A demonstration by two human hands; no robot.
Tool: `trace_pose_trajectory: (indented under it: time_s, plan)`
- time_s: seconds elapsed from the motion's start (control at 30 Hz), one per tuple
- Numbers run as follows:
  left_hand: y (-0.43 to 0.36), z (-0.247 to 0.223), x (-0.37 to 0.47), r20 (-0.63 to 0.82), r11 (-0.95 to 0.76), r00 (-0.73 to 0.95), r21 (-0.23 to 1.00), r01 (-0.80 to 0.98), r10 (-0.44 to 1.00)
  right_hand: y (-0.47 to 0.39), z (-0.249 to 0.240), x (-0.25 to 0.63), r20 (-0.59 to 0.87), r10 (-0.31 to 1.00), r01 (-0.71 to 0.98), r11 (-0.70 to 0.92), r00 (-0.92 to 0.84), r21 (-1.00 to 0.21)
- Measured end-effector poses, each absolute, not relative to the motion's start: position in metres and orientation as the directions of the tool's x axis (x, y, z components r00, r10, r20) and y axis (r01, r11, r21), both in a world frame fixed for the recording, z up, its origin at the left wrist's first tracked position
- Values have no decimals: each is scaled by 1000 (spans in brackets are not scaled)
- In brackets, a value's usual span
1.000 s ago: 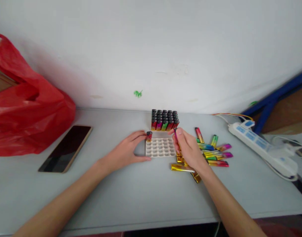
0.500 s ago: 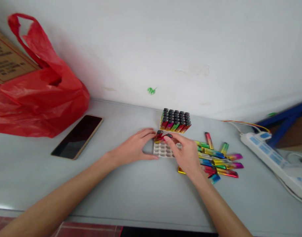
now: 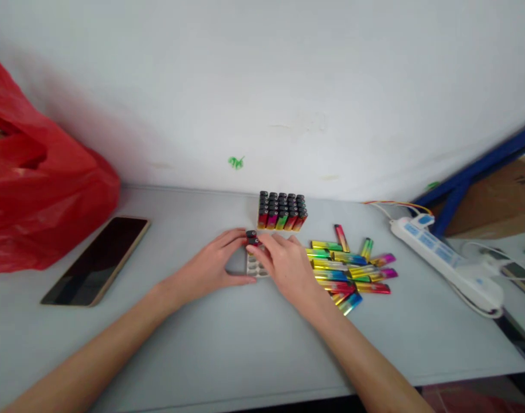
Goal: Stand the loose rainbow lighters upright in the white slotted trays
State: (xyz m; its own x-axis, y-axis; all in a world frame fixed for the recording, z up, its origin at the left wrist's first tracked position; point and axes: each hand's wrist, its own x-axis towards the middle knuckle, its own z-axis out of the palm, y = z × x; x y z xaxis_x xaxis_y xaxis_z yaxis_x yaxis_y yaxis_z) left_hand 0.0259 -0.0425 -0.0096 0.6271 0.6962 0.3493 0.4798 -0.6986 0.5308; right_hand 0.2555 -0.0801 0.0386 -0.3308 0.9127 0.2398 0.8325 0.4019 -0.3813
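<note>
A pale tray with rows of round holes lies between my hands, partly covered by the right one. Two black-topped lighters stand at its back left corner. The fingers of my right hand are closed on the nearer lighter. My left hand is spread around the tray's left side, its fingertips beside the farther lighter and its thumb at the front edge. Behind the tray stands a block of upright lighters with black tops. Several loose coloured lighters lie in a pile to the right.
A phone lies at the left, near a red plastic bag. At the right are a white power strip with cables, a blue frame and a cardboard box. A white wall rises behind the grey table.
The view has turned to the right. The lighter in my right hand has gone from tilted to nearly upright, close beside the first one.
</note>
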Motion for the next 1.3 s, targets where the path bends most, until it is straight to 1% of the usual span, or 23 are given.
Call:
trace_pose_trajectory:
  time_s: [0.13,0.23,0.3,0.37,0.43,0.5,0.6,0.73,0.83,0.87,0.93,1.07,1.2,1.3]
  plan:
    - [-40,-11,22,337,-699,629,503,509,700,-80,38,256,218,922,847,381,-320,-371]
    - [-38,-11,20,320,-689,625,489,534,712,-78,37,285,265,919,809,384,-291,-445]
    - [-36,-13,19,314,-680,617,490,545,721,-75,38,318,300,927,793,352,-224,-497]
    - [-34,-15,19,320,-680,613,491,545,722,-73,42,358,312,938,806,301,-153,-510]
    - [-33,-17,19,329,-679,606,490,546,725,-71,46,395,246,959,840,247,-141,-484]
    - [-32,-18,19,335,-678,599,489,549,727,-70,48,420,133,978,859,206,-162,-469]
    - [-31,-18,19,339,-683,605,497,535,720,-68,48,433,28,983,861,171,-180,-479]
    - [-32,-16,19,341,-678,600,509,529,724,-64,43,425,3,983,862,161,-182,-481]
    - [-34,-13,21,328,-676,607,512,530,724,-64,41,420,76,979,843,200,-187,-500]
    - [-34,-11,22,323,-675,610,513,529,724,-65,41,419,115,977,824,212,-179,-525]
    - [-36,-9,23,318,-673,612,519,527,724,-68,42,417,159,976,761,213,-145,-612]
    - [-38,-6,25,301,-665,619,537,519,726,-74,49,411,163,984,582,173,-70,-795]
    - [-39,-7,26,285,-658,623,543,521,729,-74,53,389,219,975,388,185,44,-903]
    - [-39,-8,26,292,-661,623,545,516,726,-72,49,361,188,981,200,176,40,-964]
